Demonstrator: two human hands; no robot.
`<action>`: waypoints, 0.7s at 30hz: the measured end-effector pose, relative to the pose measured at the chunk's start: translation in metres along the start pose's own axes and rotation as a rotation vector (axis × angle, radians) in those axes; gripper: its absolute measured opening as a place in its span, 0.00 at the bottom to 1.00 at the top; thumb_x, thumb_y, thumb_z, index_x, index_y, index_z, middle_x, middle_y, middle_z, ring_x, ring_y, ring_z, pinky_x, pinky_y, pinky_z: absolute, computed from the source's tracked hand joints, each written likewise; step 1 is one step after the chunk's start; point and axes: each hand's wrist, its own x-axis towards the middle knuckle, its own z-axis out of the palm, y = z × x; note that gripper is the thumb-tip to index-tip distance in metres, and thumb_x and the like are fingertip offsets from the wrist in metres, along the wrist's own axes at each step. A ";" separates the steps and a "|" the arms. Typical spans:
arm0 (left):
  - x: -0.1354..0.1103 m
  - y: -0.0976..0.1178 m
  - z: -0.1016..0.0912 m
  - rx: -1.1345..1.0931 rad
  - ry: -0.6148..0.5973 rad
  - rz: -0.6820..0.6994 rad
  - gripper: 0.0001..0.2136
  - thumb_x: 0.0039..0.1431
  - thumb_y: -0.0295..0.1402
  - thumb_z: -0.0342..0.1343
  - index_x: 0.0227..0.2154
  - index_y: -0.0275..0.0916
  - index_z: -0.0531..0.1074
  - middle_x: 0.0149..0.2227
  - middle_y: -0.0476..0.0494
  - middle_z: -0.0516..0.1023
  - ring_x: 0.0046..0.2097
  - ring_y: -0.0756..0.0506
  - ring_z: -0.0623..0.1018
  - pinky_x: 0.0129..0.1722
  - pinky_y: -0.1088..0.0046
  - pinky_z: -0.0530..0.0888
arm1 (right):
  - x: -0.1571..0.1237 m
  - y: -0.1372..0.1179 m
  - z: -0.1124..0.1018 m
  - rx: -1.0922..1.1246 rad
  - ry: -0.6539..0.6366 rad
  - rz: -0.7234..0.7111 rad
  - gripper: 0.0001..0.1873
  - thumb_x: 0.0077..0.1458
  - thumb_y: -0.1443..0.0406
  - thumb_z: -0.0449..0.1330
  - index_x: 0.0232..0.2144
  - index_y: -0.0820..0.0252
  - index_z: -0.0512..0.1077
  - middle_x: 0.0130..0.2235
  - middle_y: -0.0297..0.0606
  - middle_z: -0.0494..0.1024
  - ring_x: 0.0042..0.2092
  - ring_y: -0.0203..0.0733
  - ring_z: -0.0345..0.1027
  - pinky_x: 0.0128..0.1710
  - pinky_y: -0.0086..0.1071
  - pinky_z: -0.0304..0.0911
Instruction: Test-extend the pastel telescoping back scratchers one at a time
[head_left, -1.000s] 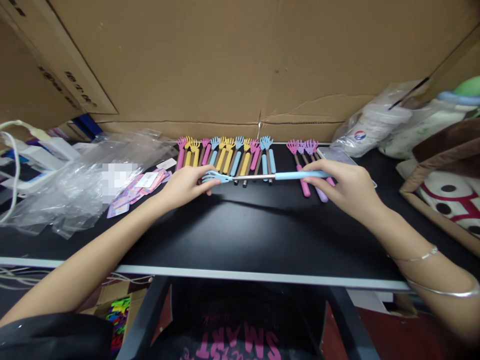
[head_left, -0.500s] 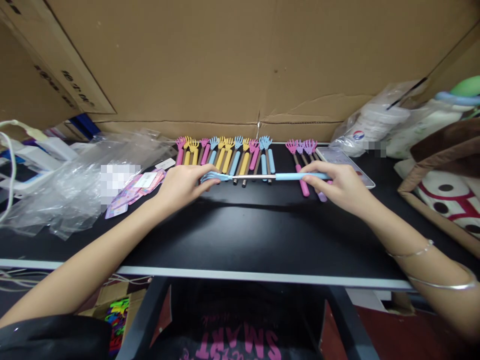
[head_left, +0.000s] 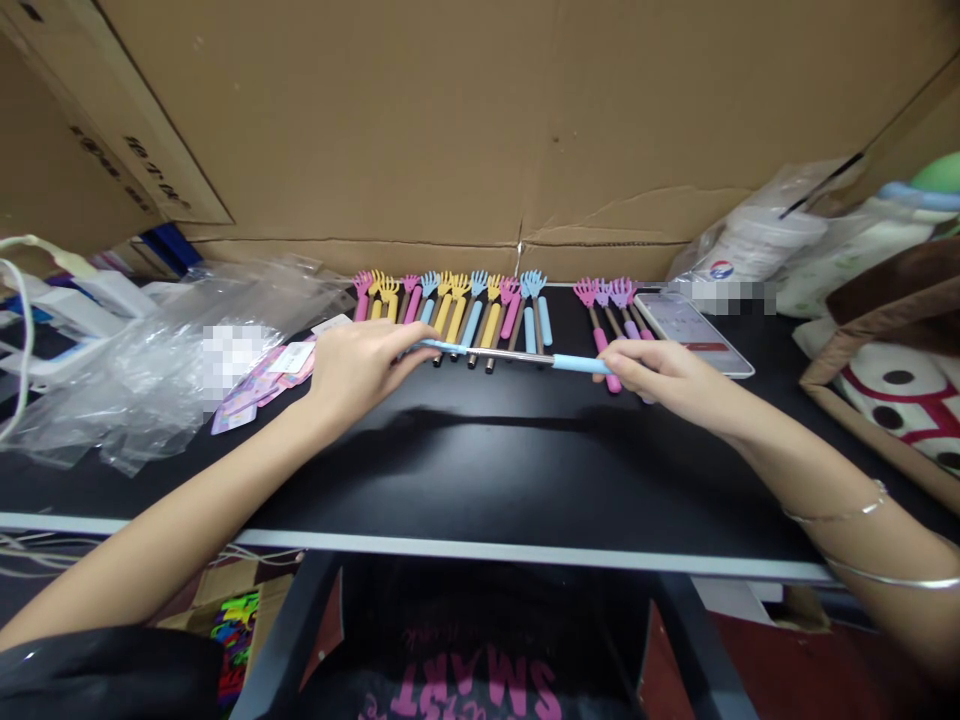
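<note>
A blue telescopic back scratcher [head_left: 517, 356] is stretched out crosswise above the black table [head_left: 480, 460]. My left hand [head_left: 360, 362] pinches its claw end. Around its blue handle my right hand [head_left: 660, 372] is closed. Behind the scratcher lies a row of several collapsed back scratchers [head_left: 450, 305] in pink, yellow and blue. A smaller group of pink and purple ones [head_left: 611, 310] lies under my right hand.
Crumpled clear plastic bags [head_left: 150, 360] and pink cards [head_left: 262, 385] lie at the left. A phone [head_left: 694, 330] rests right of the scratchers. Cardboard [head_left: 480, 130] walls the back. A white tub in plastic [head_left: 750, 245] and a brown bag [head_left: 892, 340] stand at the right.
The scratcher has tilted, with its claw end now higher and turned edge-on in my left hand. My right hand has slid a little left along the handle.
</note>
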 end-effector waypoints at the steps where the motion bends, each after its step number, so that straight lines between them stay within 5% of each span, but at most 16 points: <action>1: 0.000 0.001 0.000 -0.001 0.002 0.002 0.19 0.66 0.50 0.44 0.41 0.47 0.78 0.29 0.45 0.80 0.33 0.45 0.78 0.27 0.71 0.60 | 0.000 0.002 0.000 0.070 -0.043 0.025 0.26 0.59 0.45 0.52 0.28 0.61 0.70 0.19 0.28 0.60 0.20 0.30 0.50 0.18 0.27 0.45; 8: -0.001 0.008 -0.007 -0.050 0.033 -0.001 0.19 0.68 0.47 0.42 0.41 0.48 0.77 0.36 0.45 0.83 0.37 0.44 0.79 0.29 0.69 0.63 | 0.003 0.017 -0.002 0.436 -0.278 0.144 0.21 0.60 0.48 0.55 0.33 0.62 0.68 0.18 0.22 0.51 0.19 0.27 0.39 0.16 0.27 0.34; 21: 0.000 0.008 -0.001 -0.029 -0.018 -0.008 0.17 0.66 0.47 0.44 0.39 0.41 0.74 0.30 0.43 0.80 0.33 0.43 0.78 0.26 0.71 0.61 | 0.004 0.016 0.006 0.468 -0.292 0.206 0.24 0.57 0.46 0.56 0.31 0.62 0.68 0.18 0.22 0.49 0.19 0.27 0.37 0.17 0.27 0.32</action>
